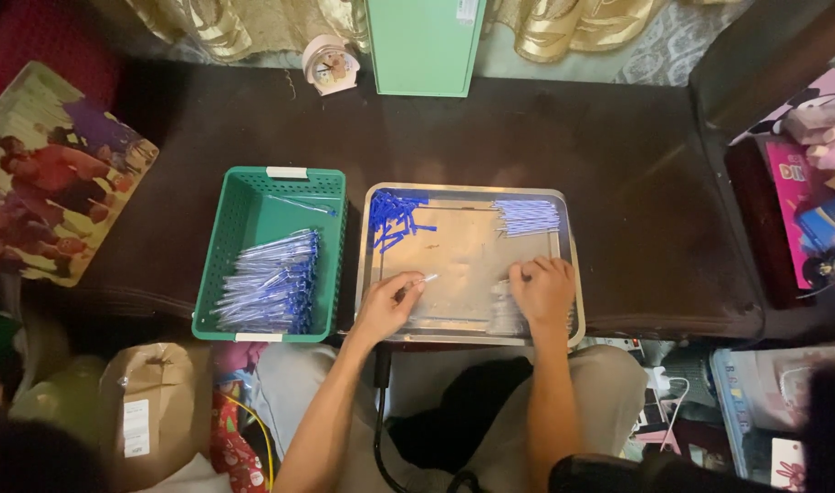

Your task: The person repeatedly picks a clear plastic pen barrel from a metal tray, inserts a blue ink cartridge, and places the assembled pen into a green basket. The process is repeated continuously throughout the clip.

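A metal tray [463,196] lies on the dark table in front of me. My left hand [386,306] pinches a thin clear pen part [425,279] over the tray's near left part. My right hand [543,290] rests palm down on the tray's near right side, fingers on a pile of clear pen barrels [507,315]. A heap of blue pen caps [395,219] sits in the tray's far left corner. A bundle of pen refills [527,217] lies in its far right corner.
A green perforated basket [253,205] left of the tray holds several finished blue pens [271,283]. A small clock [331,66] and a green box [424,46] stand at the table's far edge. A paper bag [153,411] sits by my left knee.
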